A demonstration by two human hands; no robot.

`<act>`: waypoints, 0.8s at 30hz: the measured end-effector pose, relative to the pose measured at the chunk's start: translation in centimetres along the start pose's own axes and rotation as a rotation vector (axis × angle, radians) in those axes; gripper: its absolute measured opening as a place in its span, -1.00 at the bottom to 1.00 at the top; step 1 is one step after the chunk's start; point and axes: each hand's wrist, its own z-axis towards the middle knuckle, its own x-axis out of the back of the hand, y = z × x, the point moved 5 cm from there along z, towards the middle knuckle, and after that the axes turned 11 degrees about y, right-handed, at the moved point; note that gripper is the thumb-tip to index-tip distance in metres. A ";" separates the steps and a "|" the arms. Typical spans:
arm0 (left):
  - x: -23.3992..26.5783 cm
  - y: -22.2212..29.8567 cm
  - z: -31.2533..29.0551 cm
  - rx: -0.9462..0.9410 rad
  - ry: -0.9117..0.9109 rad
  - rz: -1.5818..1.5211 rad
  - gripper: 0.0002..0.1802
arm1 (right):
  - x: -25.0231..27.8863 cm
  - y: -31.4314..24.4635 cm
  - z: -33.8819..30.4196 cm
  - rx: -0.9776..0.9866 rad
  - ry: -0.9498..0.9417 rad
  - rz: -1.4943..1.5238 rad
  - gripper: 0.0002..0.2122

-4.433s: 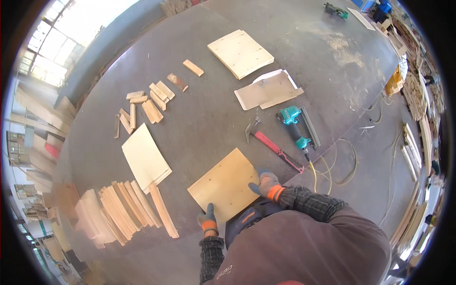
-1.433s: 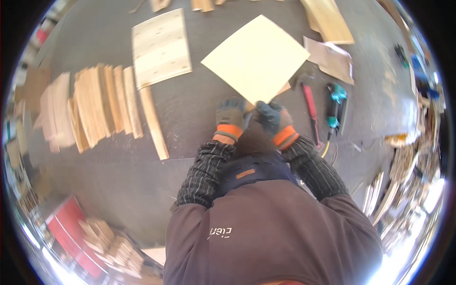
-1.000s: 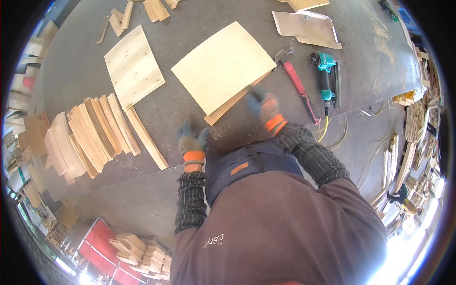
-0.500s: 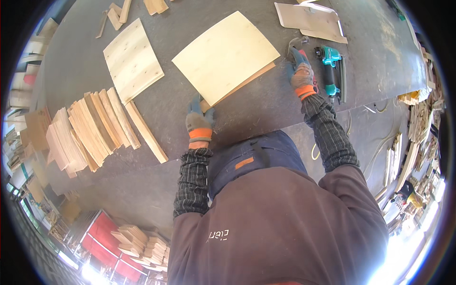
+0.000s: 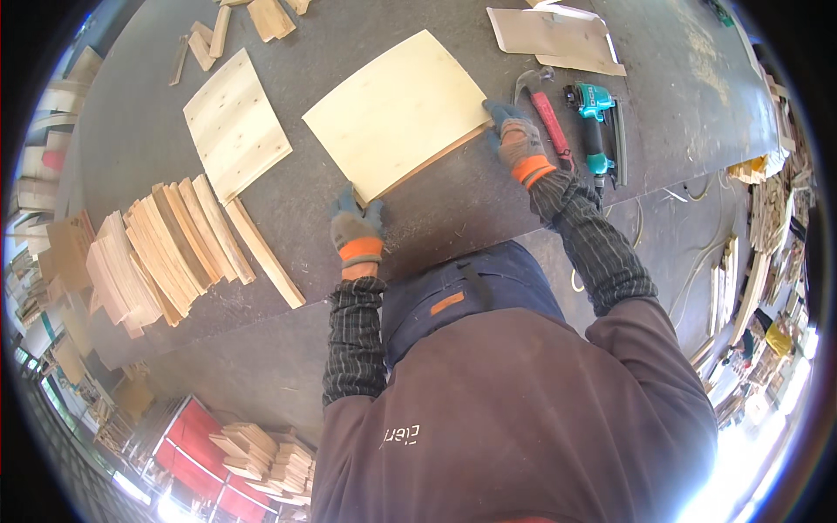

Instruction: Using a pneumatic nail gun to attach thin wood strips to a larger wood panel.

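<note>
A pale, square plywood sheet [image 5: 394,112] lies on the dark table in front of me. A strip of wood [image 5: 446,159] shows beneath its near edge. My left hand [image 5: 356,225], in a grey and orange work glove, grips the sheet's near corner between thumb and fingers. At the right corner my right hand [image 5: 516,138], gloved alike, is closed on the sheet's edge; its fingertips are partly hidden. Just right of that hand rests a claw hammer [image 5: 551,126] with a red handle. Beyond it lies a teal and black air nailer [image 5: 595,129].
A second stack of plywood sheets [image 5: 237,126] lies to the left. Closer, wooden slats [image 5: 179,244] stand in a row beside a single slat [image 5: 264,253]. Brown cardboard [image 5: 554,39] lies at the far right, wood offcuts [image 5: 270,19] at the far left. The table's edge [image 5: 479,246] runs before my waist.
My right hand has left the hammer and moved left onto the sheet's right corner. The hammer now lies on the table. The sheet sits slightly further left in view.
</note>
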 end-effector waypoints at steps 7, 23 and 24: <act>-0.2 -0.1 -0.2 -0.023 0.027 -0.069 -0.45 | 0.0 1.1 -2.8 0.058 0.008 0.077 -0.63; 0.3 0.3 -0.6 -0.267 0.061 0.033 -0.64 | 0.7 0.3 -4.1 0.292 0.003 -0.096 -0.63; 0.2 0.2 -0.6 -0.261 0.057 0.041 -0.64 | 0.6 0.4 -4.1 0.258 -0.010 -0.075 -0.64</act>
